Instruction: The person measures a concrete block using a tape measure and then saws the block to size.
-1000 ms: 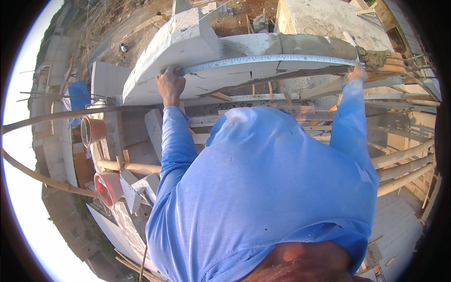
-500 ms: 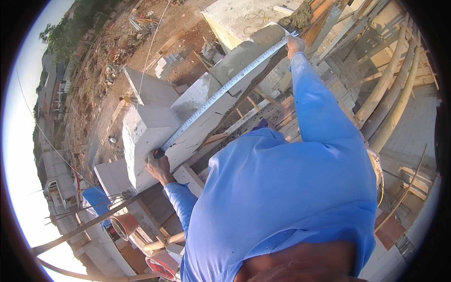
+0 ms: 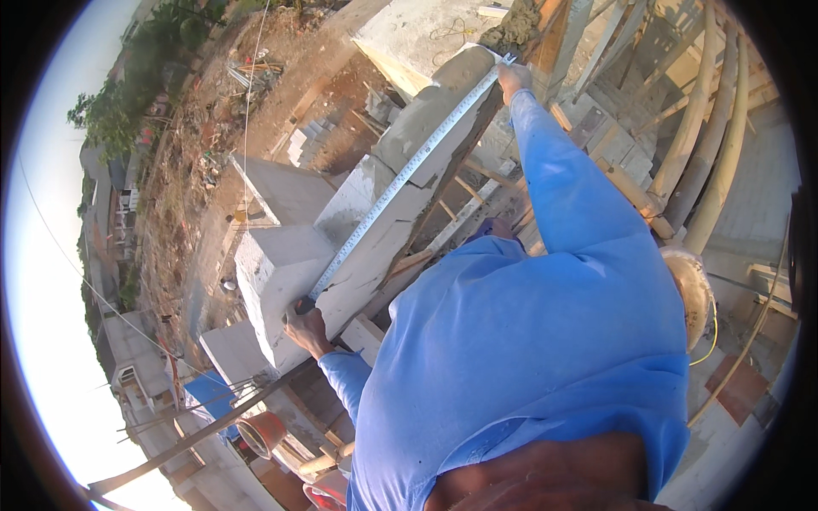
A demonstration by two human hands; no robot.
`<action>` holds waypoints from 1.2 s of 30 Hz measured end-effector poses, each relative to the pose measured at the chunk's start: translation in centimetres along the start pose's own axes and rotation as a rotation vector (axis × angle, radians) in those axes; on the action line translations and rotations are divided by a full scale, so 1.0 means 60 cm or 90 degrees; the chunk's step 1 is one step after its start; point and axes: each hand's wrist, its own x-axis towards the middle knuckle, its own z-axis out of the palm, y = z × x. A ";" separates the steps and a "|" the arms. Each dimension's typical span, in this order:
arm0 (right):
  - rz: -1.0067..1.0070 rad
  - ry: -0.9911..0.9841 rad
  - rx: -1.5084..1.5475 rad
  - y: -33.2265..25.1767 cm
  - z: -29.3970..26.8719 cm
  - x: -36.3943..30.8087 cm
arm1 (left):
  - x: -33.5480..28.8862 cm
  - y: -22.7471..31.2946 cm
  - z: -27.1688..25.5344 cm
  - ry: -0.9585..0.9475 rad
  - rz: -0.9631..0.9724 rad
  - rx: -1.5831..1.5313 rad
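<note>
View has swung; left hand holds tape; contents of red bucket unclear.

- A single fisheye view looks steeply down from the person's head.
- The blue shirt is nearest, filling the lower middle of the frame.
- Farther off appear the left hand, left of centre, and the right hand, upper centre.
- Sky curves along the left rim.
</note>
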 end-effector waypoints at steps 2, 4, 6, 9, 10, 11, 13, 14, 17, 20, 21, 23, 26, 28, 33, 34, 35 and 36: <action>-0.010 -0.021 0.012 0.009 0.002 0.004 | 0.001 -0.003 0.003 -0.005 -0.010 -0.009; -0.004 -0.033 0.041 0.011 0.005 -0.001 | 0.001 -0.007 0.006 0.004 -0.013 -0.015; 0.018 -0.038 0.085 -0.005 0.008 -0.021 | -0.002 -0.013 0.006 0.027 -0.011 -0.020; 0.042 -0.039 0.063 -0.014 0.004 -0.024 | -0.002 -0.012 0.006 0.019 -0.019 -0.003; 0.036 -0.030 0.062 -0.009 0.003 -0.018 | -0.001 -0.005 0.005 0.013 -0.020 -0.007; 0.029 -0.021 0.061 -0.004 0.002 -0.012 | -0.002 0.002 0.002 0.007 -0.020 -0.010; 0.011 -0.008 0.033 -0.003 0.001 -0.010 | -0.001 0.005 0.001 -0.004 -0.026 -0.012; -0.001 -0.004 0.006 -0.006 0.002 -0.015 | -0.001 0.002 0.000 -0.010 -0.032 -0.011; -0.008 -0.010 -0.028 -0.037 -0.005 -0.055 | -0.003 0.000 -0.005 -0.011 -0.050 -0.006; -0.011 -0.002 -0.007 -0.011 -0.004 -0.025 | 0.000 0.003 0.000 -0.017 -0.042 -0.014; -0.013 -0.001 0.006 0.004 0.001 -0.007 | 0.001 0.002 0.001 -0.020 -0.039 -0.017; 0.000 -0.017 0.026 0.012 0.006 -0.001 | -0.002 0.008 -0.004 -0.011 -0.060 -0.007; 0.005 -0.017 0.051 0.015 0.019 -0.003 | -0.009 -0.003 -0.004 -0.006 -0.039 -0.011; -0.015 0.010 0.036 0.033 0.006 0.039 | -0.002 -0.003 0.007 -0.022 -0.016 -0.028; 0.075 -0.078 0.237 -0.005 -0.012 -0.033 | -0.002 -0.008 -0.018 -0.057 -0.086 -0.017; 0.099 -0.061 0.227 -0.010 -0.023 -0.035 | 0.002 -0.005 -0.013 -0.054 -0.071 -0.030; 0.120 -0.040 0.217 -0.017 -0.028 -0.037 | 0.005 -0.009 -0.010 -0.059 -0.061 -0.029; 0.124 -0.026 0.219 -0.026 -0.031 -0.050 | 0.004 -0.012 -0.006 -0.053 -0.070 -0.034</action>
